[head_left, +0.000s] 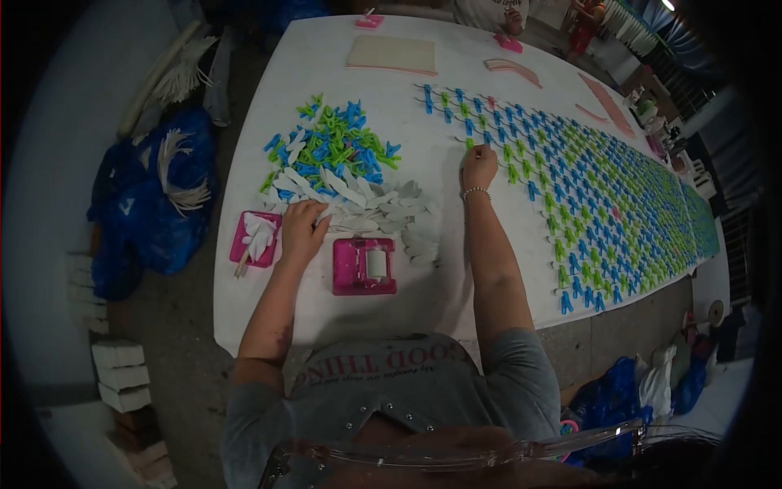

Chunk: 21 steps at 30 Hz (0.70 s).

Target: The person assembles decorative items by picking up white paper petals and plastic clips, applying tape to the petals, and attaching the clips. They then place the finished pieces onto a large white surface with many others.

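My right hand (480, 169), with a beaded bracelet at the wrist, is closed at the left edge of rows of blue and green clothespins. Its fingertips are beside a green clothespin (469, 143) and a blue clothespin (487, 138); what they pinch is hidden. My left hand (304, 228) lies with fingers stretched over the near left edge of a pile of thin white strips (380, 210). Behind that pile is a heap of loose blue and green clothespins (340, 137). Many clothespins in the rows have a thin pale piece at the top.
A pink tape dispenser (346, 269) stands in front of me on the white table (285, 314). Left of it sits a pink tray (241, 253) with white material. A cream sheet stack (393, 55) lies at the back. Blue bags (159, 204) are on the floor at left. Another person (493, 15) stands across.
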Motion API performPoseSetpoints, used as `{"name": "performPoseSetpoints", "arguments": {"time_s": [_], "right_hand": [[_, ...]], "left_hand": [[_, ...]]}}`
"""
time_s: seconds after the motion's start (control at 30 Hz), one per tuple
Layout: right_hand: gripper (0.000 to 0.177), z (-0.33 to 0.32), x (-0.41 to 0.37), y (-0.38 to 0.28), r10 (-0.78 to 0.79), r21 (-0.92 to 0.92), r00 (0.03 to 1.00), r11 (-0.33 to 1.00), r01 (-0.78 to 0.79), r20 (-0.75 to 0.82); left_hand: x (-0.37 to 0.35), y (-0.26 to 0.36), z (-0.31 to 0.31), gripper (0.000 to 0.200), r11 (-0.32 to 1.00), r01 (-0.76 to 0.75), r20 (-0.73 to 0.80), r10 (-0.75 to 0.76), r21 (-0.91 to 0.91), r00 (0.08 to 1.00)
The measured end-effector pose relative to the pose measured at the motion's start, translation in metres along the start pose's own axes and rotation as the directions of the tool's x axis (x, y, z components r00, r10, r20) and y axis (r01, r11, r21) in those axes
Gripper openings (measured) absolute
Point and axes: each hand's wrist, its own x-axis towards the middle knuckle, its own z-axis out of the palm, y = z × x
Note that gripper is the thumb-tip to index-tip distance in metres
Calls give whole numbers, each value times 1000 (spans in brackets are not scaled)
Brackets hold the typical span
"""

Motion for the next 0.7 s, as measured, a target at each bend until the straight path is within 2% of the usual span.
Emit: {"name": "performPoseSetpoints", "arguments": {"time_s": [0.23, 0.3, 0.33, 0.4, 0.47, 0.5, 0.53, 0.57, 0.6, 0.63, 0.67, 0.7], "right_hand": [[8, 9, 12, 5, 131, -94, 988, 988, -124, 80], [10, 1, 9, -5, 111, -125, 992, 987, -104, 52], [10, -3, 6, -12, 109, -119, 992, 988, -101, 65], [14, -13, -2, -24, -5, -45, 1000, 999, 5, 11], [16, -28, -13, -46, -67, 25, 993, 998, 65, 98], [16, -38, -21, -61, -75, 135, 961, 990, 40, 265], [16, -48, -30, -76, -99, 234, 902, 972, -3, 421], [16, -57, -39, -91, -103, 239, 897, 971, -3, 431], [15, -66, -49, -108, -107, 368, 774, 914, -170, 624], [15, -76, -59, -123, -149, 438, 610, 825, -356, 778], [15, -87, -70, -139, -151, 436, 604, 825, -360, 783], [15, -98, -80, -155, -261, 508, 589, 807, -302, 765]], "left_hand": [[0, 1, 2, 14, 999, -12, -132, 5, -53, 991], [0, 3, -1, 13, 999, -12, -156, 5, -44, 988], [0, 5, -4, 12, 995, 28, -169, -43, -92, 985], [0, 11, -12, 12, 988, 89, -189, -112, -127, 975], [4, 15, -20, 10, 957, 124, -185, -175, -261, 967], [6, 13, -20, 10, 958, 136, -192, -187, -251, 963], [8, 11, -20, 9, 885, 163, -124, -238, -437, 963], [8, 12, -19, 8, 774, 190, -48, -274, -604, 961], [8, 19, -24, 8, 774, 197, -50, -283, -601, 958], [12, 32, -34, 8, 682, 251, 69, -282, -687, 957], [14, 43, -42, 8, 578, 309, 186, -263, -755, 947], [14, 50, -45, 8, 577, 315, 187, -271, -753, 944]]}}
